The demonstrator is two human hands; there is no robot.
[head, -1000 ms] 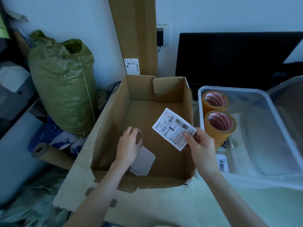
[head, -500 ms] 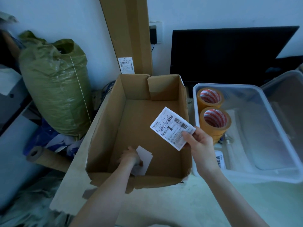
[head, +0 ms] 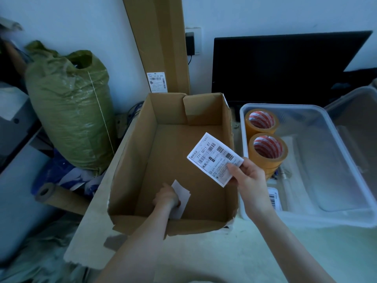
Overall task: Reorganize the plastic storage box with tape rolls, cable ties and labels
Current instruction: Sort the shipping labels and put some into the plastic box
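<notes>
My right hand (head: 250, 183) pinches a white barcode label (head: 214, 158) by its corner and holds it above the open cardboard box (head: 130, 160). Down in that box, my left hand (head: 167, 197) curls its fingers onto a blank white slip (head: 182, 198) lying on the floor at the near end. To the right stands the clear plastic storage box (head: 346, 152). Two yellow tape rolls (head: 267, 152) sit along its left wall, and another barcode label (head: 274, 199) lies at its near left corner. White cable ties (head: 289, 180) lie beside the rolls.
A green woven sack (head: 69, 111) stands at the left, with a cardboard tube (head: 59, 198) below it. A tall flat carton (head: 157, 43) leans on the wall behind the box. A dark monitor (head: 285, 66) stands behind the storage box, whose lid (head: 357, 123) leans at its right.
My left hand has dropped from mid-box to the near end and closed on the white slip. My right hand with the barcode label has stayed almost still.
</notes>
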